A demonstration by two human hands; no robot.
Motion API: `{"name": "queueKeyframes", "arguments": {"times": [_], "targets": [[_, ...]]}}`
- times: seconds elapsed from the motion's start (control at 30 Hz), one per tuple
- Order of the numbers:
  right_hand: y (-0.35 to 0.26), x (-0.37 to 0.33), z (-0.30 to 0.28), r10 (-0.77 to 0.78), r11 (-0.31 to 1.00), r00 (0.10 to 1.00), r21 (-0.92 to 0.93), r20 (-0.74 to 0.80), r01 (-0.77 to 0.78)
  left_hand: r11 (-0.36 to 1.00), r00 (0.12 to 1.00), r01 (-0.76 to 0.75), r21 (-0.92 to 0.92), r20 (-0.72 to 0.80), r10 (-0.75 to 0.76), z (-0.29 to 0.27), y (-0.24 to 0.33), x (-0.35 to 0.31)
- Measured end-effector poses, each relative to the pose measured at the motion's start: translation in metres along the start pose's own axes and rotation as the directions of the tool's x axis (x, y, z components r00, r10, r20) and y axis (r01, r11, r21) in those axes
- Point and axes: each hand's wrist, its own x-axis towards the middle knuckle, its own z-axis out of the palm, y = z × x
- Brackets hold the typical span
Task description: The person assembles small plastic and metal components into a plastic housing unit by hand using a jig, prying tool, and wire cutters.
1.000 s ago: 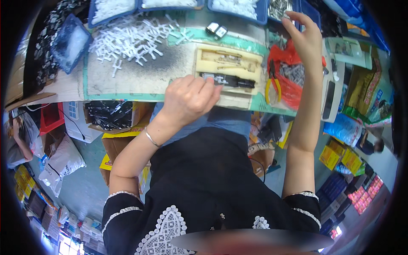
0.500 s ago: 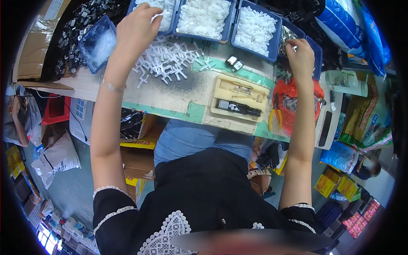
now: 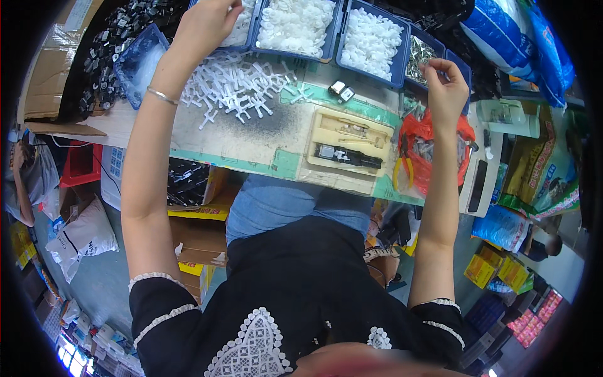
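Observation:
My left hand (image 3: 207, 25) reaches to the upper edge of the view, beside a blue bin of small white plastic parts (image 3: 242, 28). Its fingers are curled in toward the thumb; anything between them is hidden. On the right, my right hand (image 3: 447, 88) is at a blue bin of small shiny metal parts (image 3: 422, 58), thumb and forefinger brought together at its near edge. What they pinch is too small to make out. Between my arms, a cream-coloured fixture (image 3: 320, 135) lies on the bench, with a black part with a silvery block (image 3: 348, 157) in its lower slot.
White branched plastic pieces (image 3: 239, 88) are heaped at centre left. Two more bins of white parts (image 3: 295, 28) stand at the back. A small black-and-silver part (image 3: 341, 91) lies above the fixture. Yellow-handled pliers (image 3: 403, 173) rest by a red bag (image 3: 418, 151).
My left hand has moved up and slightly outward, partly past the upper edge of the view. My right hand stays at the metal parts bin. The whole view has shifted slightly.

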Motion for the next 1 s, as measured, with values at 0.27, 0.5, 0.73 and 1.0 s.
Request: {"name": "queueKeyframes", "arguments": {"times": [0.27, 0.5, 0.73, 1.0], "targets": [[-0.113, -0.087, 0.018, -0.184, 0.743, 0.98, 0.663, 0.073, 0.09, -0.239, 0.824, 0.432, -0.87, 0.489, -0.288, -0.014, 0.131, -0.05], [-0.12, -0.11, 0.014, -0.064, 0.733, 0.996, 0.68, 0.07, -0.001, -0.528, 0.762, 0.426, -0.735, 0.606, -0.229, -0.013, 0.176, -0.073], [-0.12, -0.107, 0.001, -0.453, 0.875, 0.889, 0.219, 0.058, 0.432, -0.405, 0.855, 0.302, -0.863, 0.433, -0.285, -0.013, 0.191, -0.081], [-0.111, -0.111, -0.017, 0.025, 0.706, 0.858, 0.598, 0.513, -0.379, 0.348, 0.978, 0.009, -0.937, -0.063, -0.197, -0.012, 0.197, -0.101]]}}
